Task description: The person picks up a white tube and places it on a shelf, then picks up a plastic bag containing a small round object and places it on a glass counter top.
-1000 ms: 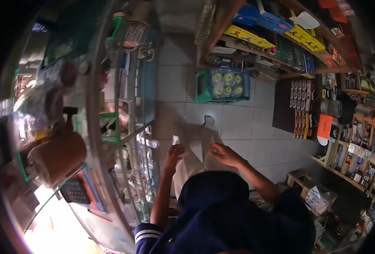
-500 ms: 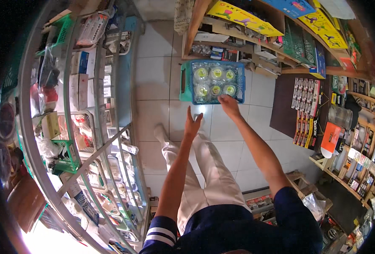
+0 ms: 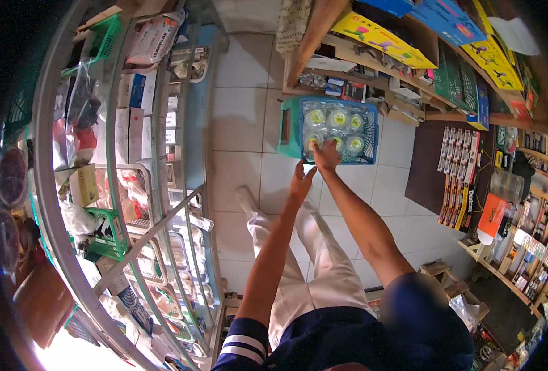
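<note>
A blue plastic basket sits on the floor tiles ahead of me. Packed inside it are round clear-plastic tubs with yellow-green labels on top, in two rows under clear wrapping. My right hand reaches over the basket's near edge, thumb and fingers apart against the tubs in the near row. What lies beneath its palm is hidden. Close by, my left hand is at the near left corner of the basket, thumb and fingers apart and its fingertips by the rim. A green basket shows along the blue one's left side.
On the left runs a tall metal-framed glass case full of boxes and bagged goods. Wooden shelves with yellow and blue boxes stand at far right. A dark brown panel with hanging packs is on the right. White floor tiles lie between.
My left hand has come up to the basket's near left corner. My right hand has shifted left from the near rim onto the tubs. The view has moved slightly.
</note>
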Action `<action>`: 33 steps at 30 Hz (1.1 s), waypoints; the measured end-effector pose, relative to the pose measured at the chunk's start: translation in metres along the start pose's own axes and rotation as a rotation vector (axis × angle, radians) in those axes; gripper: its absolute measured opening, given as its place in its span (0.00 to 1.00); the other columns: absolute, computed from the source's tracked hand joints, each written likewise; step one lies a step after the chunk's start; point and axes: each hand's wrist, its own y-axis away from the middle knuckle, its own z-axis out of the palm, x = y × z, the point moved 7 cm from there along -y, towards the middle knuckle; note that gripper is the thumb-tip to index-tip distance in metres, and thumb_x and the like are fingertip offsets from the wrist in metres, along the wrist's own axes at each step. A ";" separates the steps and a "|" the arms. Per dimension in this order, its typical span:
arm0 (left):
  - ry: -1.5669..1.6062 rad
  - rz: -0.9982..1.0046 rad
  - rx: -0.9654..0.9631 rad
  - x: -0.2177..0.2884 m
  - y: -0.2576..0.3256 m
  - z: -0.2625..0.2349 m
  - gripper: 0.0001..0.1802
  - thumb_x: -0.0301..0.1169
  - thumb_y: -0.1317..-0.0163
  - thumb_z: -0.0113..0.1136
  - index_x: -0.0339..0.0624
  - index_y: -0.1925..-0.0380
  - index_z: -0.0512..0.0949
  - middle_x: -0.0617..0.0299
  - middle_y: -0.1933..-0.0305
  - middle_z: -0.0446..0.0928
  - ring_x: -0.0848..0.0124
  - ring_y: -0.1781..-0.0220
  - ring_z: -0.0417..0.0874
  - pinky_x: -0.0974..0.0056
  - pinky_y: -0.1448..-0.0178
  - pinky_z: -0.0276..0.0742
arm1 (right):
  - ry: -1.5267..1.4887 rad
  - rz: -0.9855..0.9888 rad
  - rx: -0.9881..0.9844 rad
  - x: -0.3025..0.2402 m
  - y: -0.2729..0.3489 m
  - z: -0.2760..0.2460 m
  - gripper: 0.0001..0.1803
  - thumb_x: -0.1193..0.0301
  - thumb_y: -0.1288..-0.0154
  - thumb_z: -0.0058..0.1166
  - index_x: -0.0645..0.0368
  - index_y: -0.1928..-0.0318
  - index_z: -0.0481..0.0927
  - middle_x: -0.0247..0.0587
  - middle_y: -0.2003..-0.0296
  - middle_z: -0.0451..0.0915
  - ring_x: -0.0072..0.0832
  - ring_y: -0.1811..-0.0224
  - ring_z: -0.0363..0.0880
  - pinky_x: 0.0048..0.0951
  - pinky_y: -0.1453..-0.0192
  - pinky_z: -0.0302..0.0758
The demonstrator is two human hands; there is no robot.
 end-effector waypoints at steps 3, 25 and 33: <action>0.143 -0.059 -0.008 -0.012 -0.005 -0.002 0.37 0.39 0.36 0.62 0.33 0.32 0.59 0.42 0.30 0.62 0.55 0.26 0.60 0.59 0.26 0.55 | -0.278 -0.130 0.110 -0.007 0.001 -0.008 0.35 0.49 0.51 0.71 0.60 0.52 0.72 0.45 0.58 0.78 0.45 0.49 0.76 0.42 0.50 0.74; 0.524 0.021 -0.326 0.341 0.198 -0.311 0.26 0.47 0.30 0.53 0.38 0.43 0.76 0.61 0.50 0.79 0.74 0.49 0.76 0.66 0.45 0.71 | -0.696 -0.620 -0.725 -0.273 0.337 -0.238 0.23 0.70 0.45 0.71 0.63 0.49 0.81 0.36 0.54 0.83 0.25 0.50 0.79 0.27 0.44 0.73; 0.310 0.153 -0.096 0.452 0.268 -0.344 0.19 0.39 0.28 0.53 0.36 0.48 0.81 0.74 0.70 0.73 0.82 0.68 0.66 0.75 0.63 0.63 | -0.906 -0.603 -0.368 -0.286 0.407 -0.311 0.10 0.71 0.31 0.57 0.64 0.56 0.84 0.37 0.60 0.84 0.18 0.59 0.79 0.23 0.54 0.77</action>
